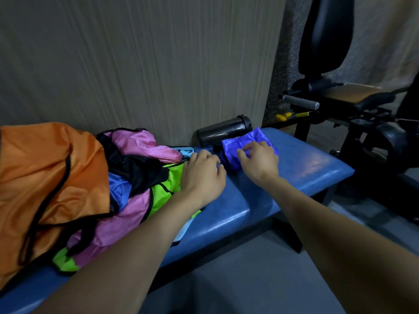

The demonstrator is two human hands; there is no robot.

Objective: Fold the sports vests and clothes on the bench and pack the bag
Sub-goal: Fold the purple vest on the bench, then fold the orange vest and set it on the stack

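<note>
A folded blue vest (pixel 242 141) lies on the blue bench (pixel 301 168) near its right end. My right hand (pixel 259 160) rests on the vest with loosely curled fingers. My left hand (pixel 204 175) lies palm down at the edge of a heap of unfolded vests (pixel 145 180), pink, green, blue and black, just left of the folded one. An orange drawstring bag (pixel 45 177) with black cords lies at the left end of the bench, partly under the heap.
A dark bottle (pixel 223 132) lies on its side against the wall behind the blue vest. Black gym equipment (pixel 340 103) with a padded handle stands to the right of the bench. Grey floor runs in front.
</note>
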